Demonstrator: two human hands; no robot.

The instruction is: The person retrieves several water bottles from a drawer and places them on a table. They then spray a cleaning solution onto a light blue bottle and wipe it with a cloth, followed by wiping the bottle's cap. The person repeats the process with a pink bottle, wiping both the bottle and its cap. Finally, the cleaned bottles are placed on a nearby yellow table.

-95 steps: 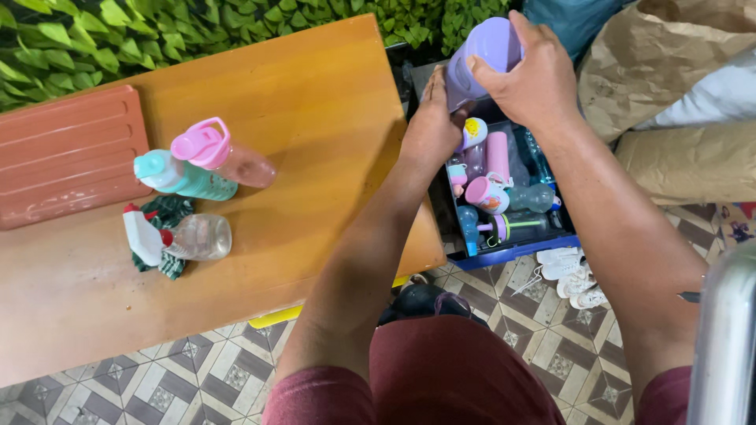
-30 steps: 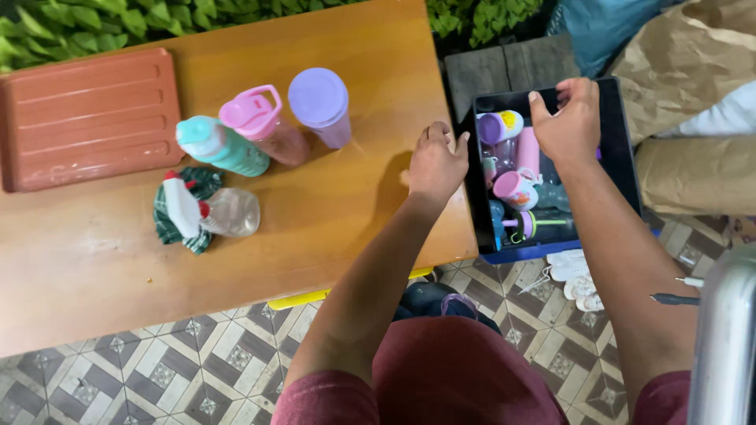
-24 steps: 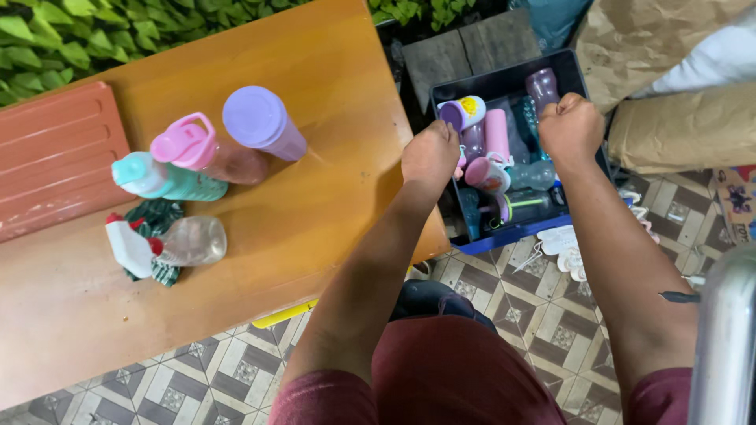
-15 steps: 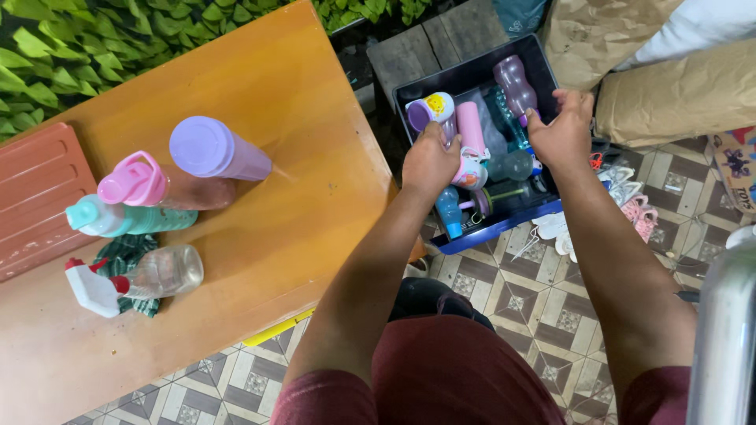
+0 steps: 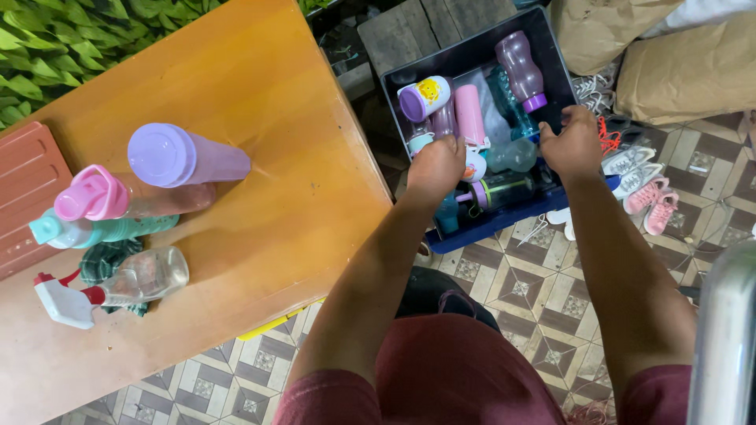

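A dark blue crate (image 5: 504, 223) stands on the tiled floor by the table's end, packed with several bottles and cups. My left hand (image 5: 435, 165) reaches into its near left side, fingers curled on a pink-and-white cup (image 5: 475, 166). My right hand (image 5: 573, 145) is closed on the crate's right wall. Inside lie a purple cup with a yellow picture (image 5: 421, 97), a pink tube bottle (image 5: 471, 114) and a mauve bottle (image 5: 520, 69). On the wooden table (image 5: 276, 157) lie a lilac tumbler (image 5: 185, 157), a pink-lidded bottle (image 5: 98, 195) and a teal bottle (image 5: 75, 230).
A clear spray bottle (image 5: 118, 285) rests on a green cloth (image 5: 106, 258) near the table's left end, beside a terracotta tray (image 5: 24, 189). Pink and white shoes (image 5: 650, 201) and brown paper bags (image 5: 693, 67) sit right of the crate. A metal pole (image 5: 724, 338) rises at bottom right.
The lilac tumbler went from my hands onto the table. Both hands then moved to the crate; my left hand closed on the pink cup, my right shifted to the right wall.
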